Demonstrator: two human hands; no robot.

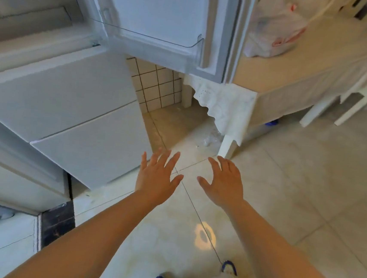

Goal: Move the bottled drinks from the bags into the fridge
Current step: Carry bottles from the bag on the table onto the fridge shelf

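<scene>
Both arms reach out at the centre of the frame, the left hand point(156, 174) and right hand point(223, 183) spread wide, palms down, holding nothing above the tiled floor point(309, 173). The fridge point(68, 110) fills the upper left, its door point(167, 14) swung open. A plastic bag point(275, 33) sits on the table point(297, 69) at upper right; whether bottles are inside I cannot tell.

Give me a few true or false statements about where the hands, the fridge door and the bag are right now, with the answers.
1. Both hands are empty, fingers spread. True: the left hand and right hand hold nothing.
2. The upper fridge door is open. True.
3. A plastic bag sits on the floor. False: it rests on the table.
4. The door shelf holds bottles. False: no bottles show in it.
</scene>
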